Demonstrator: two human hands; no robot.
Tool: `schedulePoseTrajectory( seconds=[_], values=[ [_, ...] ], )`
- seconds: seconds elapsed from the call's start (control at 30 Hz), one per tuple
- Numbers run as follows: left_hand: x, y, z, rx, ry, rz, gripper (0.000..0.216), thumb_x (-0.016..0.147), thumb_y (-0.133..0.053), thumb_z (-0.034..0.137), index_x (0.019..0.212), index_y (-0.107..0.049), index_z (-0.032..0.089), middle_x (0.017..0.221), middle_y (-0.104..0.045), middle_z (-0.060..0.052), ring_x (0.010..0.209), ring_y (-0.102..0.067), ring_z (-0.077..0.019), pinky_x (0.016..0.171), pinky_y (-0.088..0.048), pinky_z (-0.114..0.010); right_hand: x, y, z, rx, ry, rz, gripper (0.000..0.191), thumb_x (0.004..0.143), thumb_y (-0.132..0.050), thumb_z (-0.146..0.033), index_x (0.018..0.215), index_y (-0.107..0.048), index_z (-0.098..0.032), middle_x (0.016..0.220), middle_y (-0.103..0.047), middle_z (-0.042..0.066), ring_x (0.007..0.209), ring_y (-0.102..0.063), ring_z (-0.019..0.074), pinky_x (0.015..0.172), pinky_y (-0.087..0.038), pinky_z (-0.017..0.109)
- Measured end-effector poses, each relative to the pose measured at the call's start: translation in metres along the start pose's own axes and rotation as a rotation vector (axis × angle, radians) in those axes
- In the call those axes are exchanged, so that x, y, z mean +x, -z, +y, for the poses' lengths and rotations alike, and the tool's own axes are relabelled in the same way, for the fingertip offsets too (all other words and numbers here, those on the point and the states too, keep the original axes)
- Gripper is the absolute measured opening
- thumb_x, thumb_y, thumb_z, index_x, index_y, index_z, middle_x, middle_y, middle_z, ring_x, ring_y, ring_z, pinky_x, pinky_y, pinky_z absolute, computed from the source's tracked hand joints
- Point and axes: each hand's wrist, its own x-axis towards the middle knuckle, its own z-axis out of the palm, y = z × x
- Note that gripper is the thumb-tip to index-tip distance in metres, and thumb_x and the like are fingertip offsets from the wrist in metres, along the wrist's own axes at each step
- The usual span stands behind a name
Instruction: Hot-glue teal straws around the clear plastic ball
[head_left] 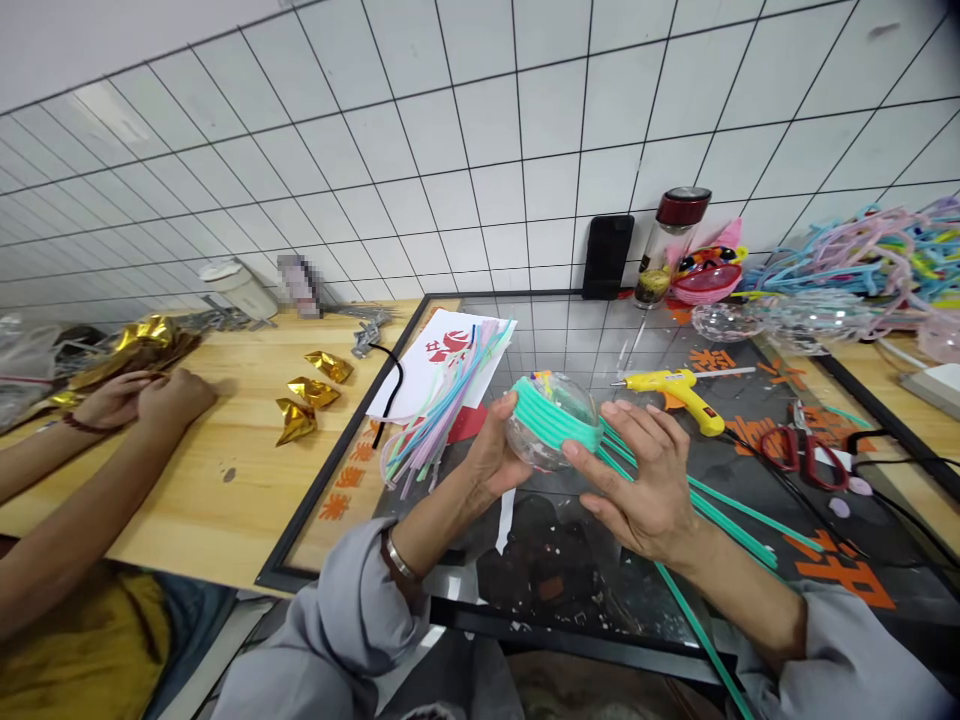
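My left hand (pixel 491 452) and my right hand (pixel 645 480) both grip a clear plastic ball (pixel 559 440) above the glass-topped work surface. A band of teal plastic tubes (pixel 551 418) is wrapped over the top of the ball. The loose ends of the teal tubes (pixel 720 510) trail away under my right hand toward the lower right. My left thumb presses on the band's left edge. My right fingers curl round the ball's right side.
A yellow glue gun (pixel 679 387) lies just behind the ball, red scissors (pixel 806 455) to its right. A bundle of pastel tubes (pixel 442 410) rests on white paper at left. Another person's hands (pixel 139 398) rest on the wooden table beside gold foil pieces (pixel 311 392).
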Motion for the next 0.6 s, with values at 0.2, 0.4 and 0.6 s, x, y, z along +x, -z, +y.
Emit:
schedulePoseTrajectory(
  seconds=[0.2,0.4,0.6],
  values=[
    [0.0,-0.009,-0.001,0.005,0.032,0.003,0.048,0.067,-0.08,0.046,0.099,-0.069,0.013,0.09,-0.077,-0.01,0.087,-0.073,-0.0277,0.075,-0.057,-0.035,0.0,-0.003,0.0,-0.021,0.005,0.016,0.052,0.097,-0.047,-0.041,0.148,-0.042,-0.033,0.155,-0.034,0.012,0.134,-0.043,0.0316,0.107,-0.032,0.055],
    [0.001,-0.005,-0.009,0.007,0.037,-0.006,0.048,0.064,-0.083,0.046,0.096,-0.07,0.013,0.087,-0.077,-0.008,0.076,-0.071,-0.0213,0.07,-0.056,-0.029,0.002,-0.003,-0.003,-0.037,-0.013,0.037,0.042,0.097,-0.045,-0.046,0.136,-0.056,-0.034,0.148,-0.043,0.01,0.134,-0.044,0.0288,0.108,-0.032,0.052],
    [0.0,-0.009,-0.011,0.021,0.053,0.01,0.047,0.064,-0.083,0.045,0.097,-0.07,0.013,0.085,-0.077,-0.006,0.079,-0.072,-0.0214,0.071,-0.056,-0.029,-0.002,-0.003,0.0,-0.009,-0.026,-0.016,0.048,0.093,-0.051,-0.051,0.139,-0.051,-0.039,0.149,-0.046,0.007,0.134,-0.043,0.0314,0.108,-0.03,0.055]
  ],
)
